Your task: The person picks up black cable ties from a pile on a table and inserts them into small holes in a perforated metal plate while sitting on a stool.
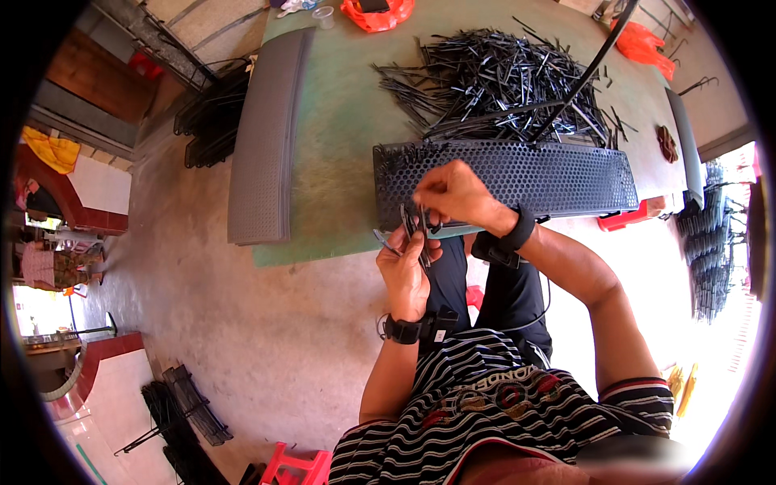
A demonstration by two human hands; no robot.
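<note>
My left hand [406, 271] is closed round a small bunch of thin black strips [413, 234], which stick up past its fingers. Just above it, my right hand [459, 194] is closed in a pinch at the strips' upper ends; what its fingertips hold is too small to make out. Both hands are in front of a long black perforated panel [517, 178] lying along the table's near edge. Small dark pieces cluster at the panel's left end. Behind it lies a large heap of loose black strips [501, 81].
A stack of grey perforated sheets [267, 145] lies on the left of the green table [339, 162]. A thin black rod [594, 69] rises over the heap. Orange bags [378, 14] lie at the back. A pink stool [297, 465] and black racks [194, 404] stand on the floor.
</note>
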